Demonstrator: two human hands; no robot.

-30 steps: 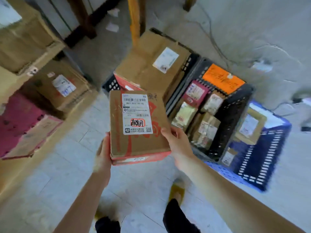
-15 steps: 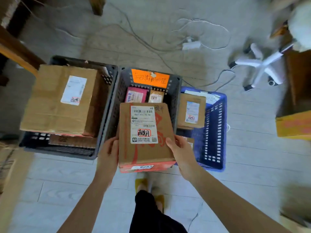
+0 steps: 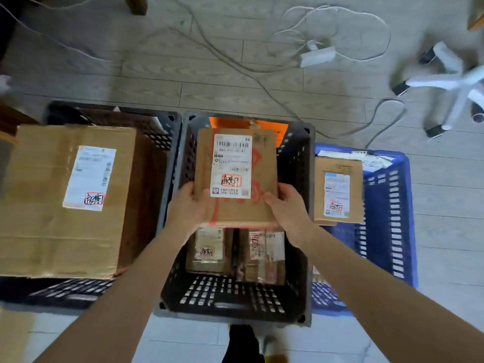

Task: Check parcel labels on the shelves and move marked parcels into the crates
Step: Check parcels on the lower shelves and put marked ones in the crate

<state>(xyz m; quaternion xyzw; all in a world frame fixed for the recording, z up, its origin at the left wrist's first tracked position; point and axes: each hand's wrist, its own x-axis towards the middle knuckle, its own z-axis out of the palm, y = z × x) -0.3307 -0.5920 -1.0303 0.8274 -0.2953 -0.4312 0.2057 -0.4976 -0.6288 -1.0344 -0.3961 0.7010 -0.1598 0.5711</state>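
I hold a flat brown cardboard parcel (image 3: 264, 179) with a white label and a red-boxed mark over the middle black crate (image 3: 235, 302). My left hand (image 3: 187, 205) grips its left near edge and my right hand (image 3: 286, 205) grips its right near edge. Below it in that crate lie smaller marked parcels (image 3: 209, 247). An orange sign (image 3: 272, 127) sticks up at the crate's far wall, partly hidden by the parcel.
A left black crate (image 3: 78, 292) carries a large marked box (image 3: 52, 200). On the right, a blue crate (image 3: 387, 218) holds a marked parcel (image 3: 337, 189). Cables and a power strip (image 3: 317, 56) lie on the floor beyond; a white chair base (image 3: 450, 85) stands far right.
I have turned from the shelves to face the crates and carried the parcel forward and down, from in front of the middle crate to over its inside. Both hands keep their grip.
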